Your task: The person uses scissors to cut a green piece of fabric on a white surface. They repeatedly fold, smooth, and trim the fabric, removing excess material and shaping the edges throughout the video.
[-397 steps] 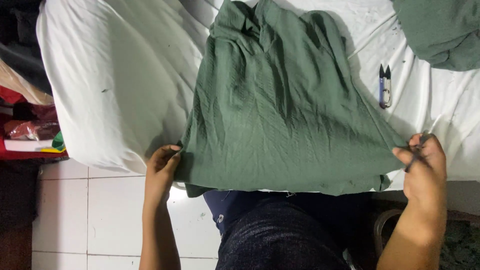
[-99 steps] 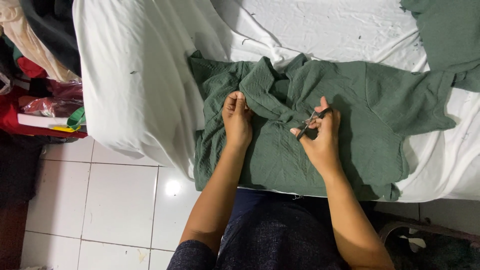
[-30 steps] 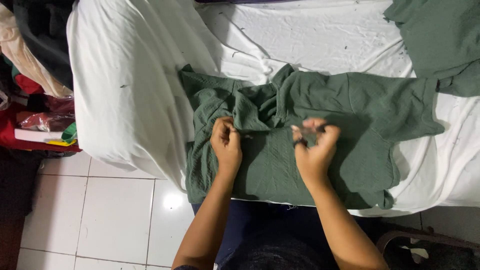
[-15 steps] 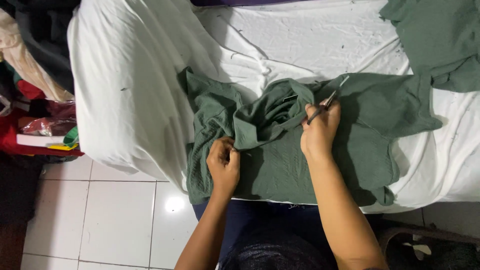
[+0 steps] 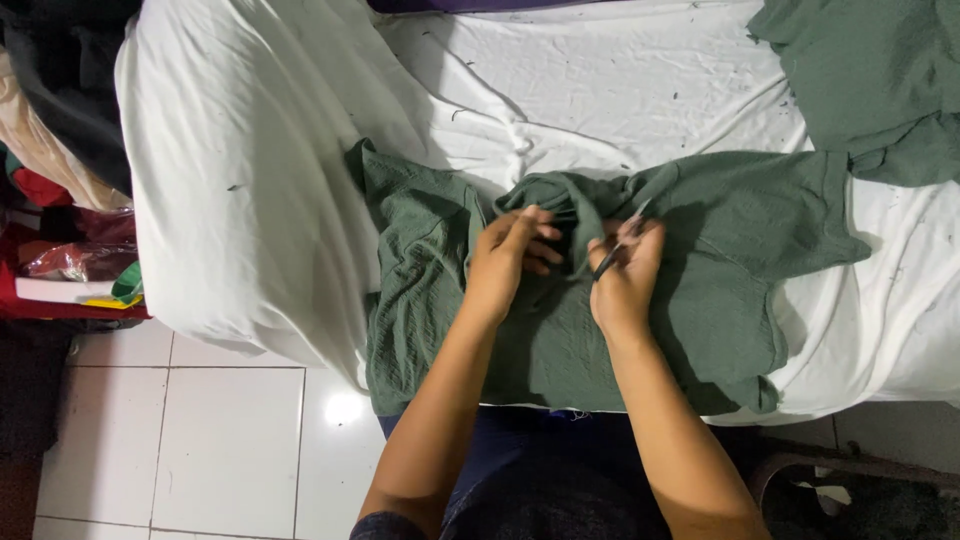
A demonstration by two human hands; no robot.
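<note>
Compared with half a second earlier, the left hand (image 5: 508, 255) has risen from the lower cloth to meet the right hand (image 5: 625, 275) at a bunched fold of the green garment (image 5: 700, 290), which lies on the white-sheeted bed (image 5: 250, 200). Left fingers pinch fabric; right hand is closed around one small thread snips (image 5: 612, 255). A second green garment (image 5: 870, 80) lies top right.

Bare forearms, no sleeves showing; dark blue trousers (image 5: 520, 470) on the lap.
</note>
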